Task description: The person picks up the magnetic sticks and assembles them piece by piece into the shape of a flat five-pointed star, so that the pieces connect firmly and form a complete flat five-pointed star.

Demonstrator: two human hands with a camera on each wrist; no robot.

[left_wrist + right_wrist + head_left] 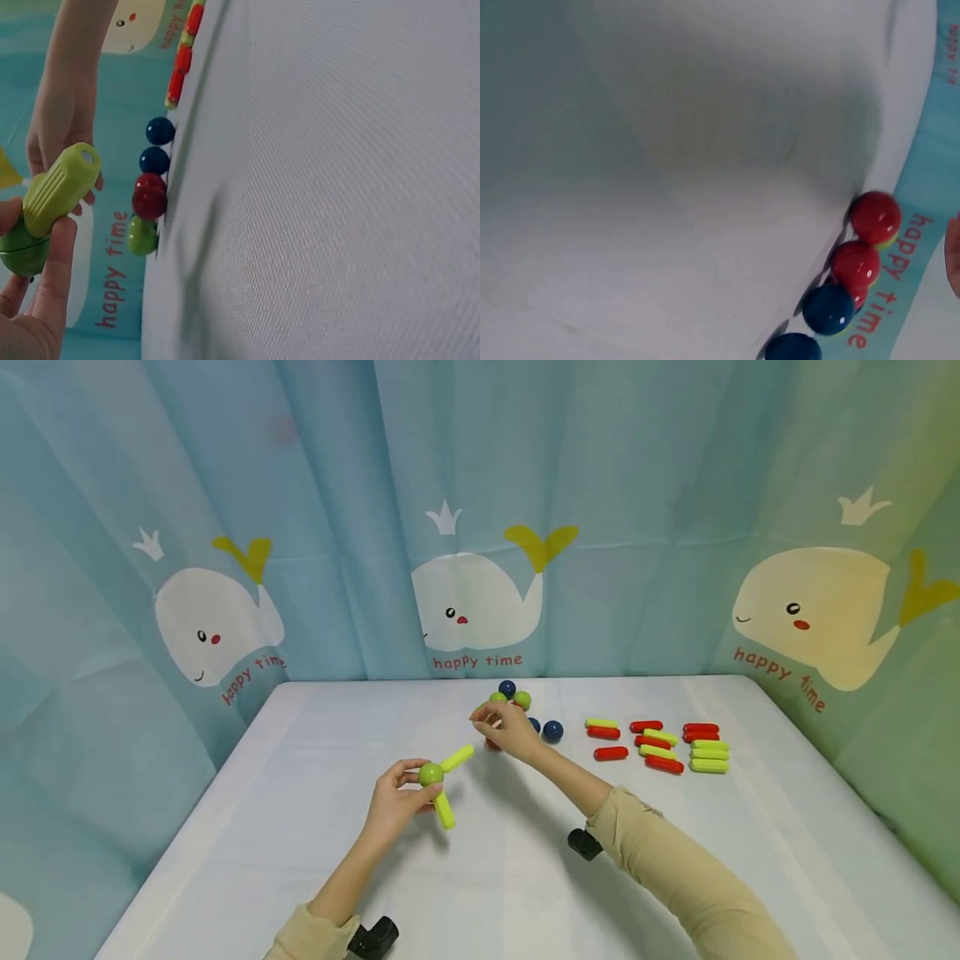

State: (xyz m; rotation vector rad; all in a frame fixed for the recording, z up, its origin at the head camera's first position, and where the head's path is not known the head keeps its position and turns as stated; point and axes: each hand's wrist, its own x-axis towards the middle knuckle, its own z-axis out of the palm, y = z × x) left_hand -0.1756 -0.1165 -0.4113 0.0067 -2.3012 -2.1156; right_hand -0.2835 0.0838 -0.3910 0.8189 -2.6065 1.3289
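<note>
My left hand pinches a green ball between thumb and fingers, above the white table. Two yellow-green magnetic sticks stick out from that ball: one stick points up and right, the other stick toward me. In the left wrist view, a stick shows its round end, close to the camera. My right hand hovers in front of the ball group, fingers loosely bent, with nothing visible in its grasp. Only a sliver of its finger appears in the right wrist view.
Behind and beside my right hand lie blue balls, green balls and red balls, partly hidden by the hand. Farther right lie several red sticks and yellow-green sticks. A whale-print curtain surrounds the table.
</note>
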